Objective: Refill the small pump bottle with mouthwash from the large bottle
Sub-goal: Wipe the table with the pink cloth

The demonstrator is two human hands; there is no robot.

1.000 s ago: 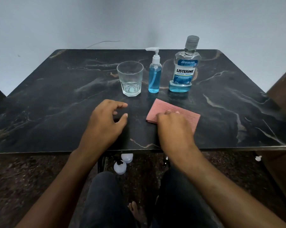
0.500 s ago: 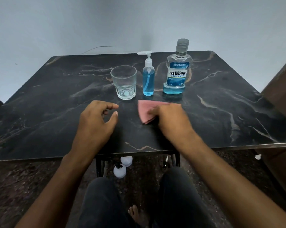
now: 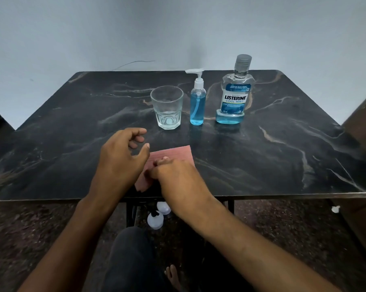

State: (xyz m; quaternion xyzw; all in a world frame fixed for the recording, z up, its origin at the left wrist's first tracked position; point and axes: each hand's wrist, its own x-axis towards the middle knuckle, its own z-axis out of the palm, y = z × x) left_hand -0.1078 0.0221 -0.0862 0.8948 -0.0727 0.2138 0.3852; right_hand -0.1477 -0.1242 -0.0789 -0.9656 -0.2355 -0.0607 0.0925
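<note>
Left hand [image 3: 123, 159]: reaching in from the lower left, its forearm crossing the near worktop edge; it is hovering knuckles-up with the fingers loosely curled and the thumb spread, gripping nothing. Its thumb side is lying just over the left edge of the cloth.
Right hand [image 3: 177, 178]: coming in from the lower right, its forearm angling toward the left; it is lying back-up on the cloth with the fingers bent down onto it. Whether it is pinching the fabric or only pressing on it cannot be told, since the fingertips are hidden under the hand.
Hands together: sitting just beside each other near the front middle of the worktop, the right one slightly nearer the edge.
Cloth [image 3: 173, 153]: pink, lying flat near the front edge, partly covered by both hands, its far corner showing past the right hand.
Pump bottle [image 3: 197, 106]: standing upright well beyond the hands, between the glass and the mouthwash, pump head on, blue liquid filling most of it.
Mouthwash [image 3: 235, 98]: the large bottle, standing upright to the right of the pump bottle, grey cap on, blue liquid showing low in its base.
Glass [image 3: 167, 107]: standing upright to the left of the pump bottle, clear.
Worktop [image 3: 283, 144]: dark marble pattern with pale veins, carrying all of these.
</note>
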